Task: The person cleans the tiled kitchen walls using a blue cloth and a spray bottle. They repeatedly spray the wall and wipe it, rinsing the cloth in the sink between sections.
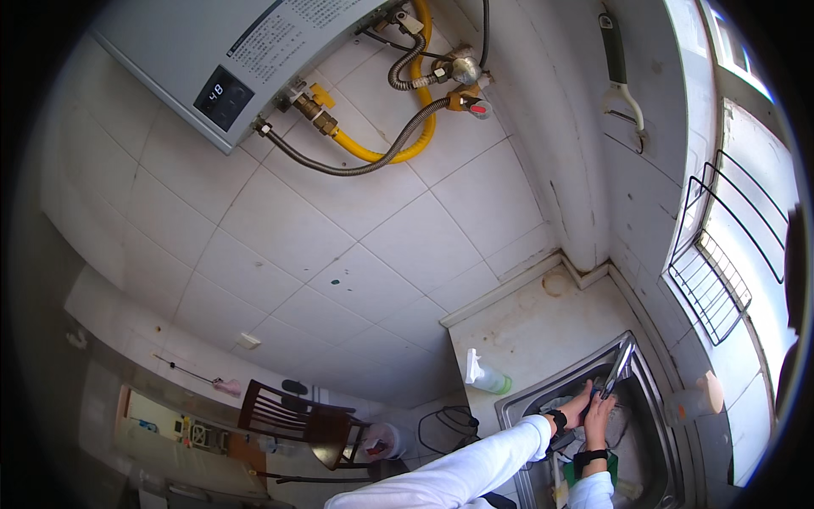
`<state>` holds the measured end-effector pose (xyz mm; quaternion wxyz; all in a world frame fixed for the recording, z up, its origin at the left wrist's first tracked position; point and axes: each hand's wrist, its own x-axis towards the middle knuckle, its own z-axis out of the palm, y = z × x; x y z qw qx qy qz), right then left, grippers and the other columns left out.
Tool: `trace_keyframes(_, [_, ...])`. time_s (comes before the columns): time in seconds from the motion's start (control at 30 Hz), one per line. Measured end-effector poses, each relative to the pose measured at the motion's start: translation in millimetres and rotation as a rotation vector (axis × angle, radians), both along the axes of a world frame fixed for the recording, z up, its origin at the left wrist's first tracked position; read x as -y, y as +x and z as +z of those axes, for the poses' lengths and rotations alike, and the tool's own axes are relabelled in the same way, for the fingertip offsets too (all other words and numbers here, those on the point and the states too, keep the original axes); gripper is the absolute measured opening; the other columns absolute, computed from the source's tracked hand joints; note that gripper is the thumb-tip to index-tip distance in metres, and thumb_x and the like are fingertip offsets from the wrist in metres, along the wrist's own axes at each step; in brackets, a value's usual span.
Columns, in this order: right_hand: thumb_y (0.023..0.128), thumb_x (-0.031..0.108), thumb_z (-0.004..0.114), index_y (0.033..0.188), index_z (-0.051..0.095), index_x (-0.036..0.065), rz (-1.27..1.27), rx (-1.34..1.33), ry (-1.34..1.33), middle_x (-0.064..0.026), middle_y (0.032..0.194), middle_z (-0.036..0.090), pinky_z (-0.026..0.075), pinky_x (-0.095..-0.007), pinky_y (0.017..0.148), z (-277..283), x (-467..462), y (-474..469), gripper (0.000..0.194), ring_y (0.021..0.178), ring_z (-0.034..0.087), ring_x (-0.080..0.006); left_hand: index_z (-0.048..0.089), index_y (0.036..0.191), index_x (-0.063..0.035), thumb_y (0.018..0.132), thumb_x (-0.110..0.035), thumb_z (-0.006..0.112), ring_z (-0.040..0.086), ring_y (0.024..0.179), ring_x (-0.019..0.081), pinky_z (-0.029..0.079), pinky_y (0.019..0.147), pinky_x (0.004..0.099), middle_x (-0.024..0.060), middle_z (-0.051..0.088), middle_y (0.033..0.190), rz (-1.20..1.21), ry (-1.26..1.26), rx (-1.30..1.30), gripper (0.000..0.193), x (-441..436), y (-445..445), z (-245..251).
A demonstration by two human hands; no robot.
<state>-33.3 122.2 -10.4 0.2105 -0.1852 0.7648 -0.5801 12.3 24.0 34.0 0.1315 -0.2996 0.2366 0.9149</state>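
Under the chrome faucet (620,366), my left hand (577,408) and my right hand (598,420) are close together over a stainless steel sink (509,413). Something small and dark bluish shows between the fingers, too hidden to name. Whether either hand grips it is unclear. Both wrists wear black bands, and the sleeves are white. Beneath my hands, a greyish cloth-like item (617,425) lies in the basin. A green item (612,469) sits nearer to me, partly behind my right forearm.
A spray bottle (488,375) stands on the countertop (502,324) left of the sink. At its right is a bottle with a peach top (711,391). A black wire rack (712,292) hangs by the window. A wooden chair (327,426) and bucket (385,440) stand left.
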Motion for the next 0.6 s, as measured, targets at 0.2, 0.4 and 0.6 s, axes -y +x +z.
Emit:
trace_keyframes(0.2, [0.101, 0.041, 0.04, 0.138, 0.051, 0.0, 0.007, 0.747, -0.222, -0.0137, 0.127, 0.058, 0.04, -0.0335, 0.103, 22, -26, -24, 0.057, 0.118, 0.055, -0.0243, 0.06, 0.113, -0.0115, 0.1, -0.039, 0.059, 0.058, 0.089, 0.0154, 0.051, 0.078, 0.0288, 0.0012, 0.06, 0.1, -0.037, -0.069, 0.089, 0.03, -2, -4, 7])
trace_keyframes(0.4, [0.098, 0.043, 0.053, 0.144, 0.048, 0.013, -0.033, 1.189, -0.458, -0.0077, 0.128, 0.058, 0.044, -0.0464, 0.099, 16, -50, -33, 0.055, 0.117, 0.056, -0.0208, 0.062, 0.106, -0.0056, 0.097, -0.024, 0.066, 0.049, 0.071, 0.0066, 0.043, 0.06, 0.0164, 0.0017, 0.056, 0.087, -0.03, 0.428, -0.021, 0.021, -4, -3, 13])
trace_keyframes(0.6, [0.099, 0.033, 0.055, 0.131, 0.056, 0.006, -0.028, 0.95, -0.464, -0.0038, 0.118, 0.059, 0.044, -0.0327, 0.098, 14, -39, -29, 0.042, 0.11, 0.055, -0.0188, 0.055, 0.111, -0.006, 0.091, -0.018, 0.069, 0.059, 0.087, 0.0191, 0.05, 0.076, 0.0303, 0.0087, 0.061, 0.1, -0.201, -0.132, -0.091, 0.027, -4, 6, 34])
